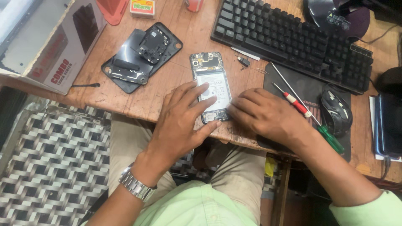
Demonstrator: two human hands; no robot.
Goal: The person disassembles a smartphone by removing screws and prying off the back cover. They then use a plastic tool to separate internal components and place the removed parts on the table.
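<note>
Opened smartphone (210, 86) w/ back cover off, lies on wooden desk (167, 90) near front edge. Left hand (184, 115) fingers spread, pressing on battery. Right hand (264, 115) fingers curled together at phone's lower right corner; what they pinch, cannot tell. Better hold phone flat, pry gently, avoid bending battery.

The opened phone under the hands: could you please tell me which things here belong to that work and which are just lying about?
In use: opened phone with white battery; left hand pressing it; right hand at its lower edge.

Lying about: black back cover; red-handled screwdriver; green-handled screwdriver; black keyboard; black mouse; cardboard box.
</note>
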